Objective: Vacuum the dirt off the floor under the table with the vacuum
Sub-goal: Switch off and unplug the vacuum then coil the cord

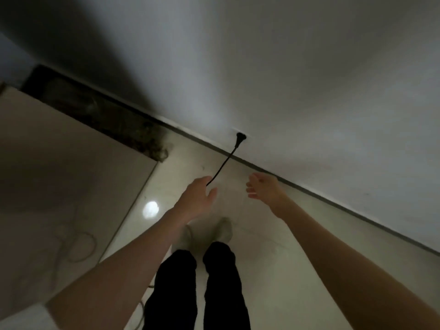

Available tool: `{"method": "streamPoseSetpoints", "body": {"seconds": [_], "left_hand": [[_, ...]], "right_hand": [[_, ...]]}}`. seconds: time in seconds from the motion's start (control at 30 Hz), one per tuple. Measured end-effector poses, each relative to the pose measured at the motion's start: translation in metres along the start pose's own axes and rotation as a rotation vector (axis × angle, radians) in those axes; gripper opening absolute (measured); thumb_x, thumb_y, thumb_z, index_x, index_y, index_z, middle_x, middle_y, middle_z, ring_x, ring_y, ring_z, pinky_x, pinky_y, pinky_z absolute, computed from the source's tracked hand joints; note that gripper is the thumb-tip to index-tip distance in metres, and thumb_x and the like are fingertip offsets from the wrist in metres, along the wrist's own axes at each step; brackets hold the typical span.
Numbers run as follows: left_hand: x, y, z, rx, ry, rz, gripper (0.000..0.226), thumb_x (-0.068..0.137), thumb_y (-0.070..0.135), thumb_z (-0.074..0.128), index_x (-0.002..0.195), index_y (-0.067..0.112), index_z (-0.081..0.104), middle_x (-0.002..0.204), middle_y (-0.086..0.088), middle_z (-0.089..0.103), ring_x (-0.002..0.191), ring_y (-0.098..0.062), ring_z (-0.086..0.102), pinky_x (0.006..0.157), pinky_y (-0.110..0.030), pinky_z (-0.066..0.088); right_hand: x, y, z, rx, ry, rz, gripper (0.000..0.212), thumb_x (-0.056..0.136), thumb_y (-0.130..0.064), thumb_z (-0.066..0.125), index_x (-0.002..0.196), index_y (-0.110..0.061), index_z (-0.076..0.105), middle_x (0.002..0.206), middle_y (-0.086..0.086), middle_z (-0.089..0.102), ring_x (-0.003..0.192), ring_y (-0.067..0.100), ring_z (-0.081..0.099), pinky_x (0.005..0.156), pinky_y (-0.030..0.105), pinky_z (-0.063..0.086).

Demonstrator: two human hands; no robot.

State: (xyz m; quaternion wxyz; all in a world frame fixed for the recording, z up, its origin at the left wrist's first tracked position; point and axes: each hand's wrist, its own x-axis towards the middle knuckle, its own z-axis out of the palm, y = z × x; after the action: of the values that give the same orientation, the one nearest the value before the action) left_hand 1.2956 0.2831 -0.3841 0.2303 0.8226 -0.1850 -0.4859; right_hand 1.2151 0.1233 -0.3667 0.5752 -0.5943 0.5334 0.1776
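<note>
Person is standing by the wall (309, 79), dealing with the power cord (223, 164). Black plug (240, 137) is sitting in the wall outlet at the far side; cord is running down to the left hand (196, 198), which looks to be grasping it, though the fingers are hidden. Right hand (262, 186) is hanging loose, fingers relaxed, grasping nothing. Vacuum body not in view. Table (59, 151) is at the left. Best move, likely: feed out slack gently, no yanking the plug, keep cord clear of the feet (223, 228).
</note>
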Motion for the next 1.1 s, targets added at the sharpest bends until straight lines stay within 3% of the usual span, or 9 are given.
{"method": "streamPoseSetpoints", "body": {"seconds": [0.13,0.3,0.37,0.4,0.5,0.8,0.9,1.0,1.1], "left_hand": [[0.091,-0.012,0.021,-0.017,-0.021,-0.059,0.051,0.100,0.033,0.037,0.146,0.012,0.027,0.147,-0.012,0.034,0.135,-0.025,0.034,0.107,-0.032,0.028],[0.192,-0.024,0.050,-0.057,-0.012,-0.018,0.052,0.101,0.033,0.033,0.147,0.009,0.024,0.148,-0.012,0.033,0.134,-0.024,0.035,0.108,-0.034,0.030],[0.207,-0.028,0.066,-0.124,-0.033,0.000,0.038,0.102,0.033,0.029,0.125,0.009,0.048,0.113,-0.011,0.058,0.095,-0.020,0.055,0.077,-0.026,0.042],[0.209,-0.030,0.073,-0.167,-0.011,0.008,0.031,0.103,0.031,0.027,0.104,0.013,0.052,0.089,-0.006,0.057,0.073,-0.016,0.051,0.062,-0.023,0.038],[0.198,-0.031,0.085,-0.297,0.102,0.049,0.034,0.103,0.026,0.026,0.070,0.022,0.034,0.063,0.003,0.040,0.054,-0.010,0.037,0.050,-0.019,0.028],[0.177,-0.019,0.046,-0.151,0.004,0.082,0.035,0.104,0.027,0.022,0.076,0.016,0.040,0.066,0.003,0.041,0.063,-0.017,0.043,0.046,-0.020,0.026],[0.137,-0.051,0.064,-0.107,-0.036,0.012,0.030,0.104,0.023,0.024,0.094,0.009,0.049,0.084,-0.005,0.051,0.084,-0.028,0.053,0.058,-0.025,0.024],[0.083,-0.089,0.074,-0.168,0.009,-0.091,0.023,0.102,0.022,0.032,0.085,0.015,0.045,0.081,-0.001,0.051,0.082,-0.023,0.052,0.060,-0.024,0.023],[0.051,-0.104,0.069,-0.194,0.099,-0.123,0.023,0.100,0.020,0.038,0.097,0.006,0.057,0.093,-0.012,0.060,0.083,-0.021,0.054,0.064,-0.021,0.027]], "right_hand": [[0.086,-0.008,0.010,0.188,0.061,0.118,0.012,0.098,-0.008,0.045,0.103,-0.002,0.055,0.079,0.007,0.056,0.067,0.017,0.054,0.069,0.026,0.050],[0.181,-0.007,0.032,0.051,0.162,0.137,0.024,0.098,-0.030,0.048,0.085,-0.014,0.059,0.075,0.002,0.053,0.067,0.015,0.047,0.058,0.024,0.036],[0.205,-0.003,0.040,0.126,0.139,0.109,0.028,0.096,-0.035,0.052,0.077,-0.017,0.059,0.076,-0.001,0.057,0.065,0.013,0.045,0.058,0.024,0.035],[0.212,-0.001,0.043,0.206,0.128,0.085,0.028,0.096,-0.033,0.054,0.074,-0.016,0.060,0.076,-0.001,0.059,0.064,0.012,0.044,0.058,0.023,0.035],[0.217,0.004,0.051,0.383,0.150,0.022,0.030,0.097,-0.025,0.054,0.070,-0.013,0.062,0.072,-0.001,0.060,0.062,0.010,0.044,0.059,0.022,0.035],[0.194,-0.006,0.058,0.598,0.151,0.114,0.029,0.098,-0.022,0.051,0.074,-0.009,0.058,0.071,0.000,0.056,0.049,0.006,0.035,0.044,0.017,0.031],[0.172,0.030,0.075,0.401,0.060,0.131,0.023,0.099,-0.018,0.049,0.079,-0.013,0.060,0.080,0.000,0.059,0.055,0.005,0.035,0.051,0.018,0.031],[0.139,0.064,0.096,0.321,-0.081,0.166,0.021,0.096,-0.015,0.054,0.079,-0.012,0.065,0.086,0.004,0.062,0.058,0.006,0.035,0.053,0.019,0.028],[0.108,0.062,0.101,0.323,-0.151,0.154,0.022,0.096,-0.014,0.055,0.079,-0.010,0.067,0.082,0.004,0.061,0.056,0.006,0.035,0.052,0.019,0.028]]}}
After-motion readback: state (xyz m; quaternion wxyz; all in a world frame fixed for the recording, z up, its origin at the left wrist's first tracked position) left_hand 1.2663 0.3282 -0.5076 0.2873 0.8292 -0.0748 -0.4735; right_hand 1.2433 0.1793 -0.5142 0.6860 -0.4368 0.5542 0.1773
